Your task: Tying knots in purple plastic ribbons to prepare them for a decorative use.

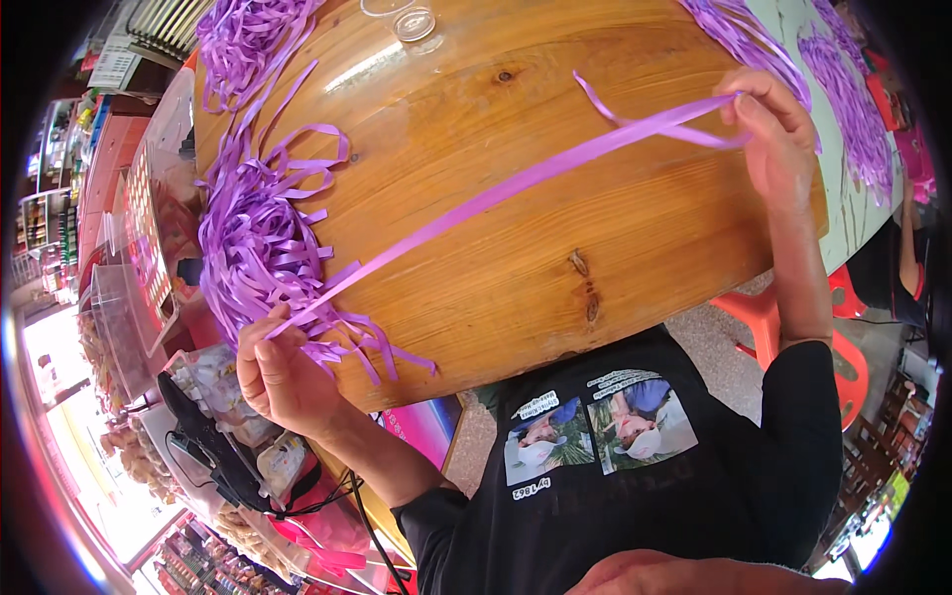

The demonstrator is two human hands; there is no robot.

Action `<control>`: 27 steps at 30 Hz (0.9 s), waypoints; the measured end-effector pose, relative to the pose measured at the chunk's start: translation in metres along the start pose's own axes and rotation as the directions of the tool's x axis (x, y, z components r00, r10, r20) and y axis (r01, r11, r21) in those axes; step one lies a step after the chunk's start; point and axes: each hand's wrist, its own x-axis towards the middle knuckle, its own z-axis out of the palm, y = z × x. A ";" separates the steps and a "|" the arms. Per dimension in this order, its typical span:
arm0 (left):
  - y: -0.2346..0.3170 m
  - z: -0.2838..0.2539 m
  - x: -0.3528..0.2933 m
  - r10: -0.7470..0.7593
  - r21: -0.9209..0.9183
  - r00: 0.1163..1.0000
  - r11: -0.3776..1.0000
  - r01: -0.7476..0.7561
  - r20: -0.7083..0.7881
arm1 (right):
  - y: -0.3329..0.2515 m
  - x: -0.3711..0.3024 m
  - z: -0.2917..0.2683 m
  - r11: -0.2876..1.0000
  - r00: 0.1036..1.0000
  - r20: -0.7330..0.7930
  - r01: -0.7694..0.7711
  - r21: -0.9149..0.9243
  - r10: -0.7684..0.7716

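Observation:
A shiny purple ribbon (516,185) is stretched taut on a slant above the wooden table. Its lower left part is pinched between the fingertips of my left hand (275,369), beside a tangled heap of purple ribbons (260,243). At the upper right, my right hand (776,134) pinches the same ribbon, and a loose tail of it hangs back to the left from the fingers. Both hands are closed. Several ribbon ends from the heap lie close to my left hand.
The wooden table (476,288) has more purple ribbons (248,50) at the far left and another bunch (749,45) at the far right. A clear round lid (414,23) lies at the back. Orange stools (759,322) stand to the right; plastic-wrapped goods (213,382) are at left.

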 end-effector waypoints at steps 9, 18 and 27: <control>-0.019 -0.064 0.008 -0.149 -0.487 0.987 0.867 0.105 -0.053 | 0.032 0.001 -0.070 0.973 0.950 -0.265 -0.113 0.199 0.165; -0.037 -0.074 0.010 -0.342 -0.773 0.936 0.615 0.158 -0.081 | 0.044 -0.001 -0.084 0.916 0.951 -0.209 -0.139 0.375 0.229; -0.026 -0.010 0.024 -0.362 -0.905 0.928 0.361 0.225 0.086 | 0.034 0.009 -0.074 0.369 0.959 0.058 -0.162 0.915 0.276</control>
